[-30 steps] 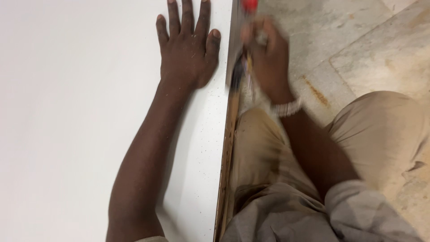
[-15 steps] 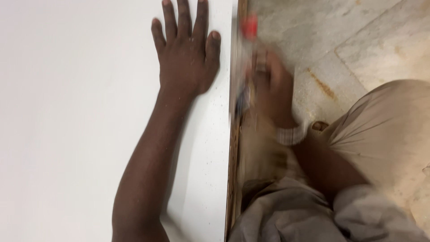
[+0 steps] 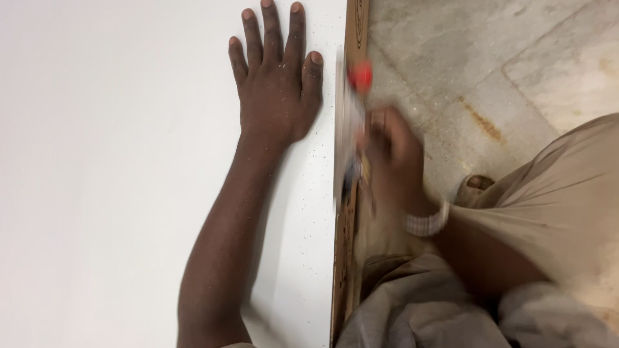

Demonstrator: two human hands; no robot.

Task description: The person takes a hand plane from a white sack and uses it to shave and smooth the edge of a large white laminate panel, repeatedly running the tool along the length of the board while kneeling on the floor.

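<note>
My left hand (image 3: 276, 84) lies flat, palm down, fingers spread, on a white laminated board (image 3: 116, 167), close to its right edge. My right hand (image 3: 393, 161) is blurred with motion and grips a hand tool with a red tip (image 3: 361, 76), held against the board's brown raw edge (image 3: 348, 219). The tool's blade or body is too smeared to tell what kind it is. A pale band sits on my right wrist (image 3: 427, 222).
The board's edge runs top to bottom through the middle of the view. To its right lies a worn stone tile floor (image 3: 490, 58) with a rust stain. My bent legs in beige trousers (image 3: 554, 206) and a foot fill the lower right.
My right hand with the red-tipped tool has slid along the board's edge toward me. The left hand stays flat on the board.
</note>
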